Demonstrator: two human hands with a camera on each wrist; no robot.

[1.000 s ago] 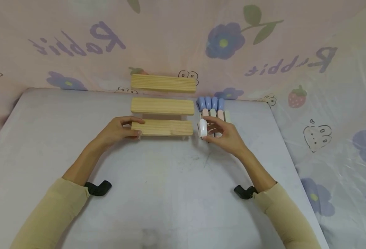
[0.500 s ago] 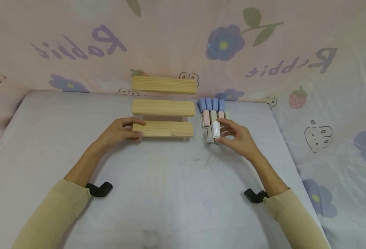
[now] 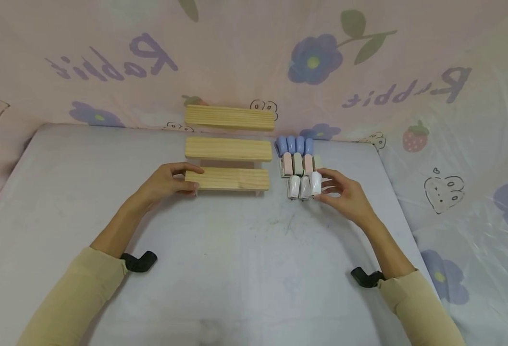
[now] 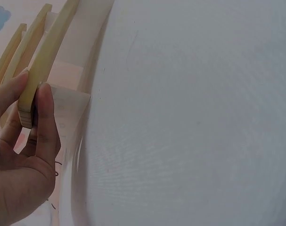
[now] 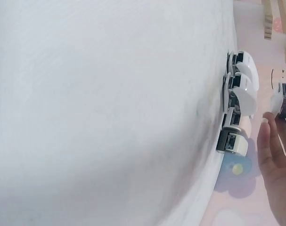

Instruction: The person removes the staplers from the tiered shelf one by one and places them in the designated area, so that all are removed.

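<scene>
Three pale wooden boards form a tiered stand (image 3: 229, 149) at the back middle of the table. My left hand (image 3: 166, 185) holds the left end of the lowest board (image 3: 236, 179). In the left wrist view its thumb and fingers (image 4: 46, 122) pinch that board's end from both faces. My right hand (image 3: 344, 197) pinches a white mini stapler (image 3: 315, 183) at the right end of the front stapler row. Two white staplers (image 3: 294, 186) stand just left of it. In the right wrist view the held stapler (image 5: 283, 101) appears raised, partly cut off by the frame edge.
Behind the white staplers stands a row of pink and pale green staplers (image 3: 298, 164). A row of blue staplers (image 3: 295, 144) is farthest back. The white tabletop (image 3: 228, 269) ends at a printed curtain (image 3: 236, 57). Black wrist mounts (image 3: 139, 262) sit on both forearms.
My right hand has carried the white stapler rightward, from near the stand past the two white staplers to the row's right end. My left hand has stayed on the lowest board.
</scene>
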